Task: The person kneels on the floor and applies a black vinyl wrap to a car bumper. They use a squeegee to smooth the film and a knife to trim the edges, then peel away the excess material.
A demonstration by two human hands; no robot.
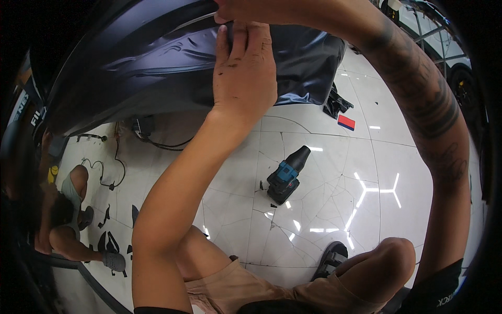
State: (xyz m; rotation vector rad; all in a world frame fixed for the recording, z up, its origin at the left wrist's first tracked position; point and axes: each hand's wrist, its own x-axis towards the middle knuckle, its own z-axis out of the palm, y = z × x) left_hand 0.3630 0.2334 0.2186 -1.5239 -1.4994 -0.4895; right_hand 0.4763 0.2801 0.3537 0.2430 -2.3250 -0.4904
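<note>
Dark, glossy wrap film (183, 78) covers a large curved car panel in front of me, with wrinkles across its upper left. My left hand (246, 70) lies on the film, back up, its fingers stretched and slightly apart; the right forearm hides some of their tips. Reaching across from the right, my right hand (226, 9) is cut off by the top edge of the picture. Its visible fingers look closed at a crease of the film, just above the left hand's fingertips.
A blue and black cordless blower (285, 175) lies on the cracked white floor tiles (334, 157). A red and blue squeegee card (346, 123) and black film scraps (337, 102) lie beyond it. Cables (162, 146) run beneath the panel. Another person (73, 220) crouches at the left.
</note>
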